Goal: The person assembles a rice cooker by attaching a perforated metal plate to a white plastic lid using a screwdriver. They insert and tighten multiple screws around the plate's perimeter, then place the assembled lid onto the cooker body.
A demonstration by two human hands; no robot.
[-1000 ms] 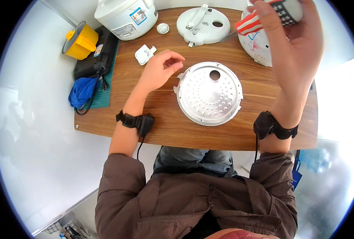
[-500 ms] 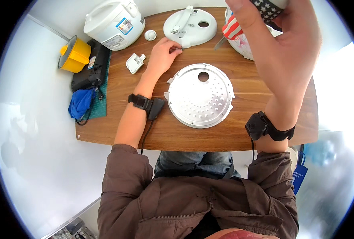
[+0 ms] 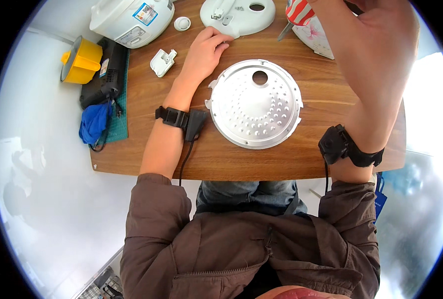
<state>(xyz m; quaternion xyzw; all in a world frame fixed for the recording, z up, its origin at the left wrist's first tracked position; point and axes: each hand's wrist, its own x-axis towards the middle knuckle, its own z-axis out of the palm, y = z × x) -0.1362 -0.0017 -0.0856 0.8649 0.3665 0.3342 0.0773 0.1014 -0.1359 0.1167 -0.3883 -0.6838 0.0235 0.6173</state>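
Note:
My left hand is at the near rim of a round white plastic lid, its fingertips touching or almost touching the edge. Its fingers are stretched out with the thumb a little apart, and nothing can be seen between them. My right hand, raised and partly cut off by the upper edge, grips a screwdriver with a red-and-white striped handle; its metal tip points down and left. Several small screws lie on the lid. Between my forearms rests a round dimpled metal plate with one large hole.
A white rice cooker body, a small white round cap and a white plastic piece stand left. Beyond are a yellow container, a black device, a blue cloth and a green mat. A flower-patterned white vessel stands right.
The whole view has shifted, so the table things sit higher in it. My left thumb and fingers have moved from a pinch to a looser spread by the lid. The right hand still holds the screwdriver.

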